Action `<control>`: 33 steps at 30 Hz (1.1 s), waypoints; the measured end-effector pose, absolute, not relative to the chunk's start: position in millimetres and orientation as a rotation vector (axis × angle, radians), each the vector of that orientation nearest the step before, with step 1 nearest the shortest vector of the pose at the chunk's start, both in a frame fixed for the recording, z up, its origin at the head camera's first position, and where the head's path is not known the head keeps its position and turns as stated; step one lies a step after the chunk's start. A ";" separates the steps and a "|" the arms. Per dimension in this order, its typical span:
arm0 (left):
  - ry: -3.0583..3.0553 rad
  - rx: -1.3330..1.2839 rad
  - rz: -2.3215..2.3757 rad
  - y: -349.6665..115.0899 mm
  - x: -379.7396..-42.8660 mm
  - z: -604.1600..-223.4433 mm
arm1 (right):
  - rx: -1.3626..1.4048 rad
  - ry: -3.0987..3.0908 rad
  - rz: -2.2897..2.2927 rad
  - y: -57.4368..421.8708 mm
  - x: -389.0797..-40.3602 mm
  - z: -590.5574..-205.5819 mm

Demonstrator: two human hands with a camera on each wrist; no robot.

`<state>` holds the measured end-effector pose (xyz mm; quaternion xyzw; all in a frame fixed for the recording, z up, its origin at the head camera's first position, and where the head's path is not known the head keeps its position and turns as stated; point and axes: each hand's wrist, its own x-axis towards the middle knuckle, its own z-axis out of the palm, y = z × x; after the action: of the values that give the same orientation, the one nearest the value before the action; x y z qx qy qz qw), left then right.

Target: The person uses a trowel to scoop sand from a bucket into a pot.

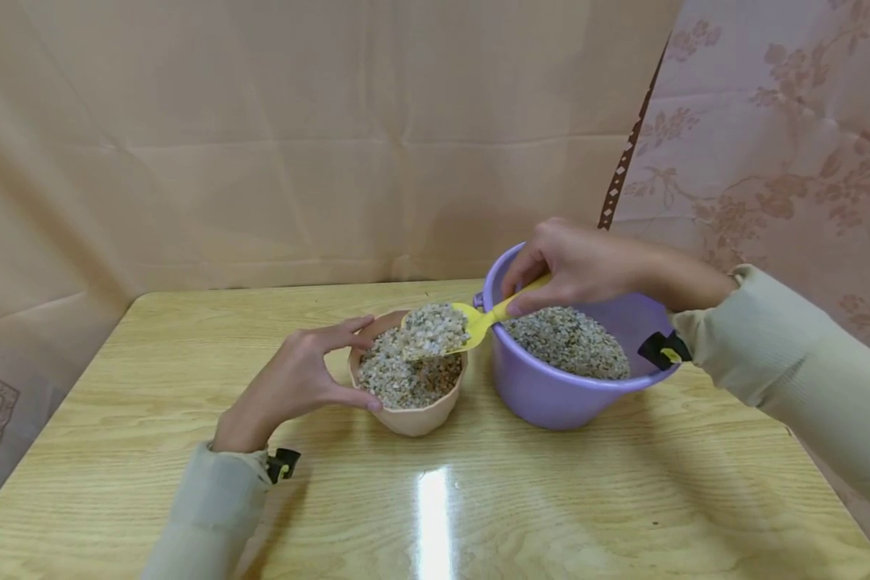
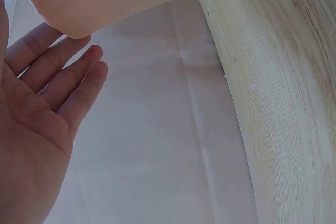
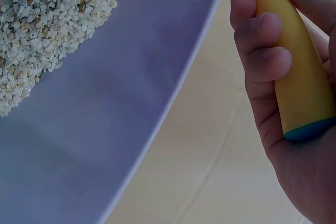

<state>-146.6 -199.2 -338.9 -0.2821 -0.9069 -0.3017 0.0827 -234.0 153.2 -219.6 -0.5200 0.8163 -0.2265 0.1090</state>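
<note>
Currently left hand (image 1: 300, 377), fingers outspread, touches peach bowl (image 1: 415, 420) at its 9 o'clock while right hand (image 1: 580, 262) grips yellow scoop (image 1: 481, 321), its heaped gravel (image 1: 433, 329) above bowl's 1 o'clock, and purple bucket (image 1: 551, 395), also holding gravel, stands on table (image 1: 573, 507) at bowl's 3 o'clock.

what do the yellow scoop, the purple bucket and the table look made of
Yellow scoop: probably plastic, smooth and evenly coloured, with a blue-green handle end. Purple bucket: likely plastic too, semi-gloss, thin-rimmed. Table: wood or a wood-look laminate, glossy; grain shows and light reflects, but the core is hidden.
</note>
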 end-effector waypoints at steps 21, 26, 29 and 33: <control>-2.700 -0.838 -0.907 -199.6 -146.6 -336.9 | -1.505 2.476 -0.543 147.6 -231.6 -210.7; -2.707 -0.836 -0.897 -199.8 -146.8 -336.9 | -1.496 2.484 -0.507 144.2 -230.3 -208.4; -2.709 -0.830 -0.894 -199.1 -146.7 -336.0 | -1.489 2.486 -0.483 142.6 -229.6 -206.6; -2.710 -0.832 -0.886 -198.0 -146.8 -335.2 | -1.486 2.486 -0.458 140.5 -228.1 -203.1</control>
<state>-146.8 -198.0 -335.2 -0.2791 -0.9091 -0.2971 0.0859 -228.1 140.5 -203.1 -0.5040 0.8432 -0.1553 0.1044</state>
